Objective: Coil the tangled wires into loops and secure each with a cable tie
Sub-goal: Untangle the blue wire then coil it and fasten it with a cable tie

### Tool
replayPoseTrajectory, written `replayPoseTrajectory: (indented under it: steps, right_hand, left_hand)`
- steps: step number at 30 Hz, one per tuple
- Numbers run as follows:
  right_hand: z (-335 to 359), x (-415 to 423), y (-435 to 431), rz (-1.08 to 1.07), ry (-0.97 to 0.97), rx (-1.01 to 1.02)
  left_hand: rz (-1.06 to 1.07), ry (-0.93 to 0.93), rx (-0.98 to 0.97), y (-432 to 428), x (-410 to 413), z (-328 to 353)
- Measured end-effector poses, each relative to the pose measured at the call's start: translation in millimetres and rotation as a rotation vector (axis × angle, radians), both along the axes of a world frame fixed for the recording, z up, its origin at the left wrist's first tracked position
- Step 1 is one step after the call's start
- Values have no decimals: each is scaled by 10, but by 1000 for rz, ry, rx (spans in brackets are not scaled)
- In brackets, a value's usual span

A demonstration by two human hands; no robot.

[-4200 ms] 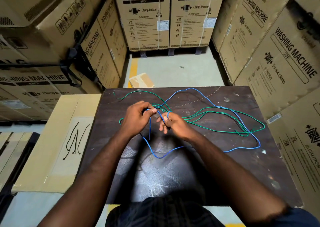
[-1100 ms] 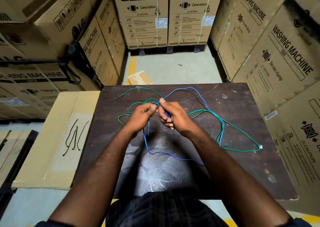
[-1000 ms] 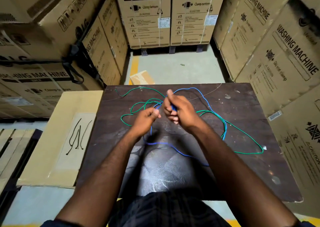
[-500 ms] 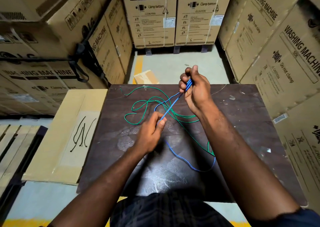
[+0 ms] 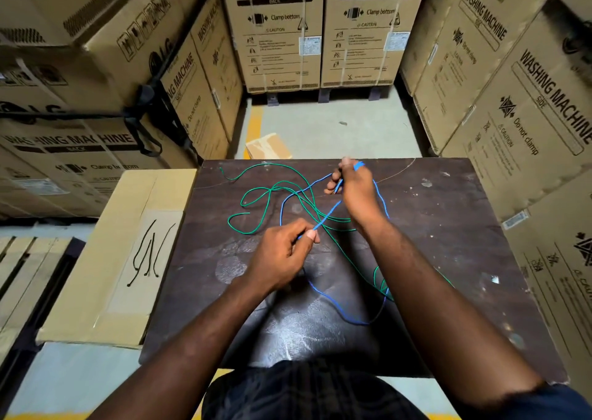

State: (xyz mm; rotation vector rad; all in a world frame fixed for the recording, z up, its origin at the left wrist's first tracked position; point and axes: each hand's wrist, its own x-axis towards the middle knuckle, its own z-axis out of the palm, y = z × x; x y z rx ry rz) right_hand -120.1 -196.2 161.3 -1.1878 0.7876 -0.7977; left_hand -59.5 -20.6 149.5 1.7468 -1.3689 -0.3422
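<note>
left hand point(image 5: 282, 254) pinches blue wire point(image 5: 326, 215) | right hand point(image 5: 355, 192) grips it | taut between hands

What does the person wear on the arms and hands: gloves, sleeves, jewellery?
No gloves: the left hand and the right hand are bare, with no ring, watch or band visible. Both forearms are uncovered. A dark blue sleeve shows at the right upper arm only; the left arm leaves the picture before any sleeve.
</note>
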Motion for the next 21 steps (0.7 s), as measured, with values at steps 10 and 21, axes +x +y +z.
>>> replayPoseTrajectory:
  steps: [10, 21]
  right_hand:
    - [-160, -164, 233, 429, 311, -277]
    - [-32, -290, 534, 734, 109, 185]
  left_hand:
    - [122, 34, -104, -149, 184, 314]
    - [236, 191, -2, -339, 460, -22]
